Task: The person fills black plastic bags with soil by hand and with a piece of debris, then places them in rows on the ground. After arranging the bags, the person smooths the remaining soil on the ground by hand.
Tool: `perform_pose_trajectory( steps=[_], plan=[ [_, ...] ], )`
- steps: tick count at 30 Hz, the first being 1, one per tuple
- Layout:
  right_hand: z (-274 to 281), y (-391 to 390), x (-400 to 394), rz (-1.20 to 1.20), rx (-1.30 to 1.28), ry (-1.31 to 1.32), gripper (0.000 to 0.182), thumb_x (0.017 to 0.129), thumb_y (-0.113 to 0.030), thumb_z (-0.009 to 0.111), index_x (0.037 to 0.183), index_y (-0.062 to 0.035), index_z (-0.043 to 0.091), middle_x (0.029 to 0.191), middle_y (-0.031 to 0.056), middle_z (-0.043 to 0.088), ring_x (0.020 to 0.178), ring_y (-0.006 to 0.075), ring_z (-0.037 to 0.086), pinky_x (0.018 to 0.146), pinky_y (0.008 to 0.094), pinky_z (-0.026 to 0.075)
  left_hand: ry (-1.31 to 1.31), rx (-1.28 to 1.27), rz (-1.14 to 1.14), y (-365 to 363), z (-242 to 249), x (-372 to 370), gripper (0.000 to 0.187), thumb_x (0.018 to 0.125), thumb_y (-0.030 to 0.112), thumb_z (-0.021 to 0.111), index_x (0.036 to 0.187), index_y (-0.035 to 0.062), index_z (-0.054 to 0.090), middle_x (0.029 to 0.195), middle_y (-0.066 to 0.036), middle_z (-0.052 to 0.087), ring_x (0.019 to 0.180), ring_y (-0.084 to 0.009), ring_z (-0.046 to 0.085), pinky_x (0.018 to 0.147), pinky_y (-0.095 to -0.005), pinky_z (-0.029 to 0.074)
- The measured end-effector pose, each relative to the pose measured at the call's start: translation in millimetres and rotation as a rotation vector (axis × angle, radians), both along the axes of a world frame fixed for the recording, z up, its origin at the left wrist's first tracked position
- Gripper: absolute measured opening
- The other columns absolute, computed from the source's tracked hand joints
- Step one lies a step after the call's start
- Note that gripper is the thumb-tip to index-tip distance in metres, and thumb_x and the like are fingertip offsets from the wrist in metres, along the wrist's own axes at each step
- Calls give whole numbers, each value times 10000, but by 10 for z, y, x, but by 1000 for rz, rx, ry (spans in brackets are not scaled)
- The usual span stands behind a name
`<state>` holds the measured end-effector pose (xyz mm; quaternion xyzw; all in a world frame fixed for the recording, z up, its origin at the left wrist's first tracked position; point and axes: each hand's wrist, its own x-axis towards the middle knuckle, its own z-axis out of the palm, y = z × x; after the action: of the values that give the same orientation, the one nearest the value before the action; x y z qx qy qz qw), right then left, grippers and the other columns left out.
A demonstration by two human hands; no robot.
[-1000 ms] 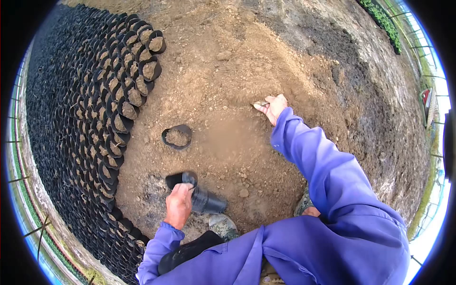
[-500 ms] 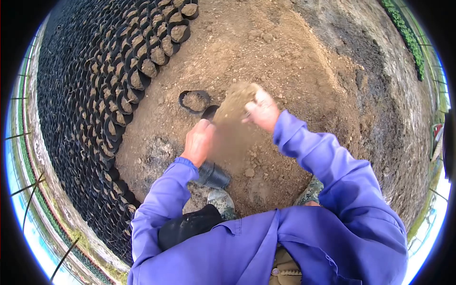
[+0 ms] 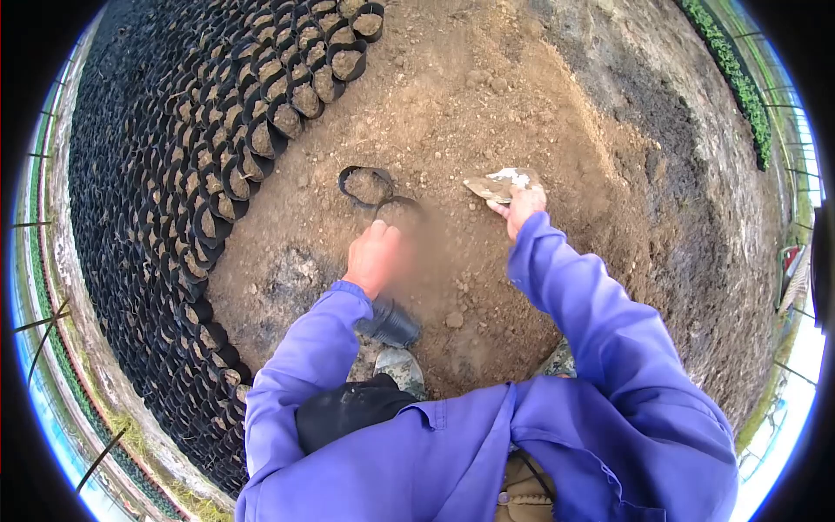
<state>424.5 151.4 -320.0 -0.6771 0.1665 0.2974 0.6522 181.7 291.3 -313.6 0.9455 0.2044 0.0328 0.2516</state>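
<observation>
My left hand [image 3: 374, 257] is closed on the near rim of a black grow bag [image 3: 402, 209], held above the soil. Brown soil shows at the bag's mouth, and a blur of dust hides its right side. In my right hand [image 3: 525, 207] is a soil-coated scoop [image 3: 487, 188] with a pale white patch; my fingers wrap its near end. Just beyond the held bag, a second black bag [image 3: 343, 181] stands on the ground with soil inside. Beneath my left wrist lies a stack of nested black pots [image 3: 393, 325].
Rows of black bags filled with soil [image 3: 261, 139] cover the left side. Loose, lumpy soil [image 3: 470, 104] spreads ahead and to the right. My shoe [image 3: 400, 367] is close to the nested pots. A green plant strip [image 3: 731, 70] runs along the far right.
My right hand has moved right, away from the held bag, and the scoop has tipped off its load. The falling soil has thinned to a dusty blur. My left hand stays near the same spot.
</observation>
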Motion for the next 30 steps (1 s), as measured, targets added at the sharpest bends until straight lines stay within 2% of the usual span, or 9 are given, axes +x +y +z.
perform_pose_trajectory(
  steps=[8, 13, 17, 18, 21, 22, 24, 26, 30],
  plan=[
    [389, 133, -372, 528, 293, -45, 373, 890, -28, 418, 1258, -89, 429, 1048, 76, 608, 750, 175, 653, 513, 265, 544, -2, 104, -51, -30, -511, 38, 170, 701, 80, 627, 844, 82, 533, 820, -122, 543, 744, -334, 587, 608, -445, 492],
    [413, 54, 125, 514, 79, -52, 430, 866, -47, 421, 1293, -86, 440, 1091, 72, 617, 804, 156, 651, 484, 241, 520, -168, -92, 11, 37, 293, 185, 184, 699, 64, 672, 794, 68, 514, 745, -133, 519, 689, -356, 576, 577, -450, 476],
    [-51, -330, 340, 507, -77, -129, 219, 920, -155, 454, 1088, -37, 530, 808, 82, 646, 555, 146, 611, 453, 256, 502, -343, -148, -48, 313, 480, 760, 155, 721, 66, 667, 825, 62, 552, 792, -156, 538, 726, -359, 562, 644, -449, 474],
    [-61, -324, 330, 477, -80, -135, 246, 894, -154, 479, 1100, -27, 522, 805, 94, 645, 548, 142, 607, 451, 261, 506, -168, 51, -58, 461, 145, 908, 120, 755, 94, 621, 858, 46, 581, 836, -162, 562, 749, -354, 561, 654, -432, 470],
    [-94, -358, 354, 502, -99, -143, 263, 872, -142, 498, 1106, -22, 522, 799, 91, 642, 550, 137, 605, 452, 258, 505, 184, 154, -135, 935, 462, 1696, 192, 767, 156, 579, 918, 47, 626, 892, -164, 601, 762, -328, 591, 655, -392, 487],
    [-95, -370, 364, 501, -67, -135, 271, 862, -137, 505, 1108, -25, 526, 817, 81, 640, 568, 130, 608, 457, 259, 511, 260, 116, -98, 1007, 837, 1909, 182, 803, 134, 567, 936, 24, 624, 884, -179, 619, 787, -335, 609, 676, -392, 494],
    [-83, -353, 375, 499, -90, -137, 268, 863, -138, 505, 1107, -30, 532, 834, 74, 637, 588, 125, 611, 460, 260, 516, -103, -141, 342, 1386, 207, 2130, 173, 832, 115, 551, 946, 2, 615, 882, -195, 623, 822, -344, 619, 685, -396, 497],
    [-54, -314, 374, 478, -103, -134, 264, 863, -140, 507, 1104, -38, 539, 855, 65, 634, 621, 119, 615, 463, 263, 522, -383, 99, 495, 1684, -107, 2423, 162, 785, 87, 589, 893, -25, 634, 766, -225, 623, 791, -385, 623, 713, -417, 486],
    [-106, -337, 407, 514, -81, -155, 271, 865, -140, 510, 1118, -50, 548, 871, 55, 634, 643, 125, 624, 471, 270, 533, 39, 95, 582, 2247, -306, 2726, 247, 772, 66, 622, 1005, -15, 605, 947, -242, 606, 915, -388, 592, 783, -406, 477]
  ],
)
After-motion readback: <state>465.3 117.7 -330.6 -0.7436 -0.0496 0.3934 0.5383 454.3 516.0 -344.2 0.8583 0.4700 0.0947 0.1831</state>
